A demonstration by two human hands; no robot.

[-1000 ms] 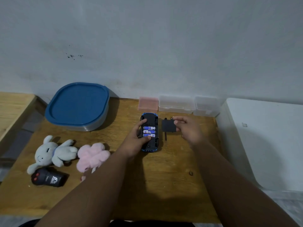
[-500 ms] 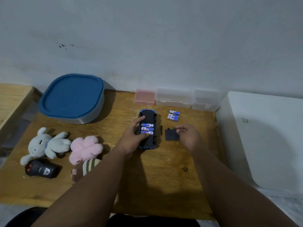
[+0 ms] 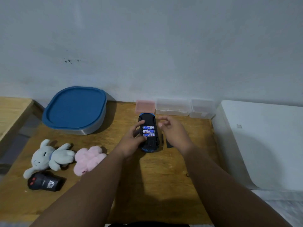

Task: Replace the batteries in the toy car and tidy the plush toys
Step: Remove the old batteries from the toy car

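Wooden bench (image 3: pixel 155 185): nearest lie a grey plush rabbit (image 3: pixel 49 157) and pink plush (image 3: pixel 88 158), untidied. Beyond, the left hand (image 3: pixel 131 141) steadies the upturned toy car (image 3: pixel 149 133), three batteries (image 3: pixel 148 131) showing, uncovered. The right hand (image 3: pixel 173 130) hovers open, empty; black cover (image 3: pixel 169 144) lies beside it.

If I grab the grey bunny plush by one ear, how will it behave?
The grey bunny plush will probably flop: its limbs lie sprawled and limp on the table. It looks soft and stuffed, so likely light. It shouldn't roll or break.
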